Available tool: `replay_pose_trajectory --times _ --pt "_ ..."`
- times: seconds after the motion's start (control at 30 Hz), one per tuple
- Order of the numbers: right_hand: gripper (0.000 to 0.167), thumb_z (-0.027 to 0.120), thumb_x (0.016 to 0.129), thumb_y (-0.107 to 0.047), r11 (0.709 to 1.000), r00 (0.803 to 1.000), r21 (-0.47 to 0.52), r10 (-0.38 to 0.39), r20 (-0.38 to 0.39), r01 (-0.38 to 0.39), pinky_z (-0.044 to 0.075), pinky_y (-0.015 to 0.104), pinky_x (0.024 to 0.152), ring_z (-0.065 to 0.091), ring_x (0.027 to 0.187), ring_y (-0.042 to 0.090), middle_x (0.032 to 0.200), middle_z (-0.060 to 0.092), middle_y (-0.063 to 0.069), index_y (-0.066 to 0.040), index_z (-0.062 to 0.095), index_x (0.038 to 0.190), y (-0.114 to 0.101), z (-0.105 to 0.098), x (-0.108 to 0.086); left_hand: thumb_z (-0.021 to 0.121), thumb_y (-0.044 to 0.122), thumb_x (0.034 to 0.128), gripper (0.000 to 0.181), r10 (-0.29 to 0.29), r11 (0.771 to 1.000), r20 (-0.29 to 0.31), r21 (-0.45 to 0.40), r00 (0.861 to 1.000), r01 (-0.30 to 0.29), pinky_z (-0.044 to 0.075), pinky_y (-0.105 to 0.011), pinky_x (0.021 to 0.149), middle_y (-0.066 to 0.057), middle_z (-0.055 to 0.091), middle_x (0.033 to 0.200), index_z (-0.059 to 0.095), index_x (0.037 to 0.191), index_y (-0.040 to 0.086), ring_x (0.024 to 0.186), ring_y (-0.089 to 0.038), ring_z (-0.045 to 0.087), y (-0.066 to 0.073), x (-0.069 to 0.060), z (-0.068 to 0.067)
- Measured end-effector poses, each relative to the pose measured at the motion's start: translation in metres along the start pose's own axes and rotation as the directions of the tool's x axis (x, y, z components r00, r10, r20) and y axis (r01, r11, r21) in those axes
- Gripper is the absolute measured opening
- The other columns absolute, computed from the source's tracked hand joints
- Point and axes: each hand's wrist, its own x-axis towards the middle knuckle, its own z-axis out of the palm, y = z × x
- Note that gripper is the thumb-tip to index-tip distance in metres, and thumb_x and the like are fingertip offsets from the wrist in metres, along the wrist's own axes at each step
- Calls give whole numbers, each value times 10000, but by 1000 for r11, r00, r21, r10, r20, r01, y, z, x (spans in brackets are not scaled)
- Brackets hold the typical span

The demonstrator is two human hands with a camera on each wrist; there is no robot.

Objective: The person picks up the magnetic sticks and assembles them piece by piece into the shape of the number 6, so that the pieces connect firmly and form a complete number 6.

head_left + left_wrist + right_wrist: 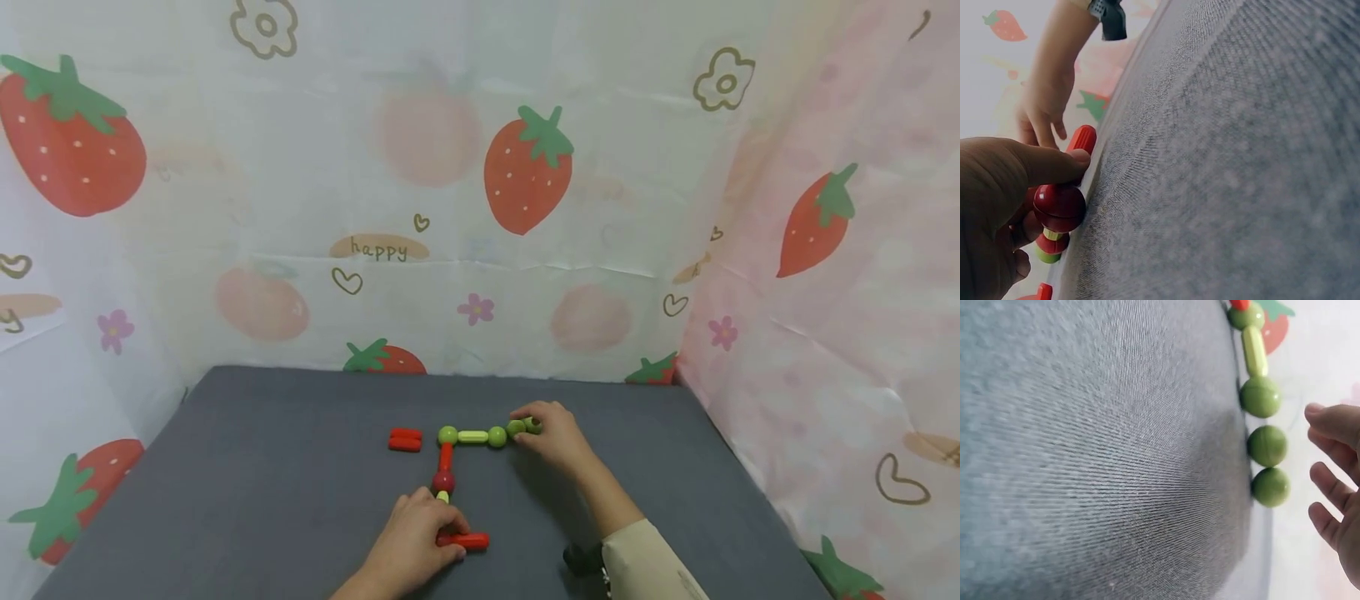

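Head view: left hand (pixel 416 533) grips red stick (pixel 472 542) over grey table (pixel 285 467)

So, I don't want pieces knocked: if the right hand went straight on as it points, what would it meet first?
Probably one of the two green balls lying apart from the joined pieces; depth leaves unclear which the right hand meets first.

Grn balls (pixel 497 437): 4 pcs
Red balls (pixel 1060 205): 2 pcs
Red rods (pixel 405 445): 4 pcs vis.
Lt-grn rods (pixel 472 437): 2 pcs
Hands (pixel 416 533): 2 tot.
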Motion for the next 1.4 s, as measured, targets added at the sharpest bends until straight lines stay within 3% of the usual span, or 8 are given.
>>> replay_pose_trajectory --times 0.2,0.33,0.87,1.03,1.2,1.4 --pt "362 806 894 -179 997 998 -42 63 -18 -64 449 559 999 560 1230 328 1322 673 23 -221 734 1246 14 7 7 884 283 789 179 -3 1000 21 -5 1000 3 311 -303 724 233 601 783 786 935 320 757 -51 415 3 -1 0" --pt "382 826 872 -173 994 997 -86 69 -22 -71 392 570 1049 564 1213 322 1301 688 28 -223 739 1241 22 11 11 883 287 794 176 -5 1000 30 -9 1000 5 313 -302 728 230 603 786 787 938 318 761 -52 416 5 -1 0" --pt "379 851 844 -198 987 998 -159 10 -54 -18 384 525 993 581 1055 253 1210 727 14 -219 758 1211 27 22 14 895 279 780 181 4 1000 9 -11 1000 -4 311 -297 709 229 601 766 793 925 316 735 -51 409 5 -1 -2" --pt "359 846 854 -227 992 996 -118 34 -88 -45 398 523 990 583 1071 251 1180 726 5 -219 760 1202 24 19 13 896 283 778 184 -7 1000 17 -8 1000 7 310 -298 709 232 592 755 794 927 318 736 -53 411 4 0 -2" --pt "359 841 860 -265 996 992 -56 64 -104 -70 438 466 901 563 1011 196 1168 720 -37 -234 756 1208 14 11 6 899 287 775 185 -17 1000 19 0 1000 17 309 -300 708 233 582 744 793 923 319 738 -57 411 4 0 -2" --pt "343 842 861 -258 999 997 36 35 -73 -32 470 416 814 586 987 222 1127 715 -66 -234 758 1193 -4 4 -9 900 294 769 185 -4 1000 6 6 1000 4 309 -302 695 232 592 749 796 920 317 725 -55 404 4 -1 -4"
